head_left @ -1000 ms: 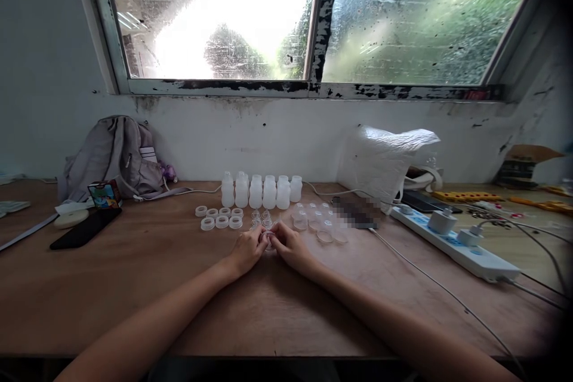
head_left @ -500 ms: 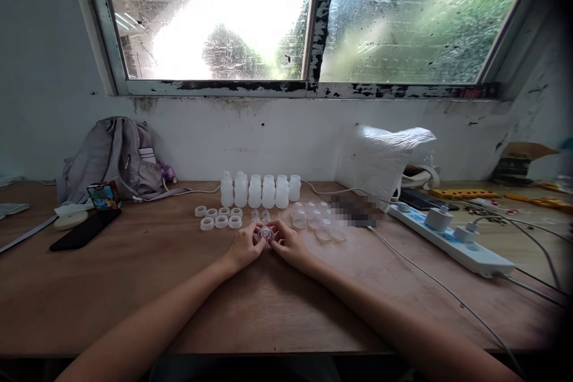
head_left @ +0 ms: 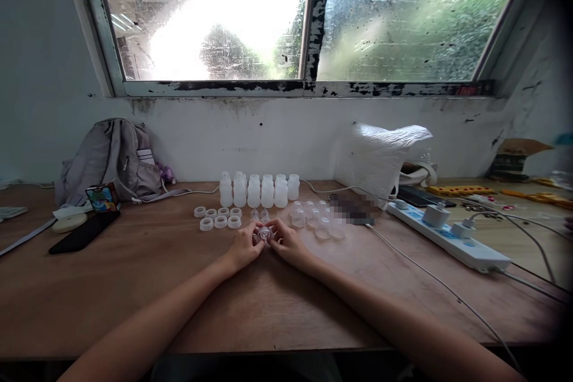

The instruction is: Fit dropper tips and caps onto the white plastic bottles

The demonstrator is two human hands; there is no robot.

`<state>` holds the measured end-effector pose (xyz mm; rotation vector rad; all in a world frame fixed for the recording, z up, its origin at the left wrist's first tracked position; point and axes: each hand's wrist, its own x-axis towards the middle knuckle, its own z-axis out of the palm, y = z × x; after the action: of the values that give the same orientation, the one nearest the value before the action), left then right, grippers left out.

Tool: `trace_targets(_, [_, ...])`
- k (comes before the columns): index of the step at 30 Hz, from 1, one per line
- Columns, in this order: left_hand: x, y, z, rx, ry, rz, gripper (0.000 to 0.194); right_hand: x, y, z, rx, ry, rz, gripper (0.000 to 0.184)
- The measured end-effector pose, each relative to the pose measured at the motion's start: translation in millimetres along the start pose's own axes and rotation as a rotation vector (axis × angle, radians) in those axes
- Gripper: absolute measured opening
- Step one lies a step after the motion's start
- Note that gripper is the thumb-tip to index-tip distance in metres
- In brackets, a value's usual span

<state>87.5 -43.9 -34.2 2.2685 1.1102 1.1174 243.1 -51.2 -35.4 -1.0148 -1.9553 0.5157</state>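
Note:
Between the fingertips of both hands is a small clear bottle nipple point(head_left: 265, 234), seen from above as a round piece with a raised centre. My left hand point(head_left: 245, 246) grips its left edge. My right hand point(head_left: 286, 242) is closed on the right edge, thumb and fingers bent. Whether a collar ring sits around it, I cannot tell. Just beyond my fingertips stand two clear nipples point(head_left: 264, 215). Several white collar rings point(head_left: 221, 221) lie in two rows to the left. Clear domed caps point(head_left: 310, 215) are grouped to the right.
A row of frosted baby bottles point(head_left: 253, 192) stands toward the wall; the two leftmost have tops on. A grey backpack point(head_left: 107, 161) and a black case point(head_left: 85, 231) are on the left. To the right are a white bag point(head_left: 380, 158), a power strip point(head_left: 452, 237) and trailing cables.
The view has shifted very slightly. Both hands keep the same grip on the nipple, and nothing on the table has visibly moved.

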Motion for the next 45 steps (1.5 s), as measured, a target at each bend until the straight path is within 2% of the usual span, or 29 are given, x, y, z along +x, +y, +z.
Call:
trace_targets(21, [4,-5,5.8,0.036,0.015,-0.084,0.022,3,8,5,-0.033,0.036,0.049,0.016])
trace_targets(29, [3,2,-0.3,-0.116,-0.016,-0.128,0.019,2,-3,0,0.030,0.014,0.056,0.009])
trace_targets(38, [1,3,-1.5,-0.213,-0.048,-0.136,0.016,4,-4,-4,0.057,0.021,0.127,0.020])
trace_targets(45, [5,2,2.3,-0.156,-0.018,-0.141,0.008,3,-5,-3,0.074,0.015,0.133,0.018])
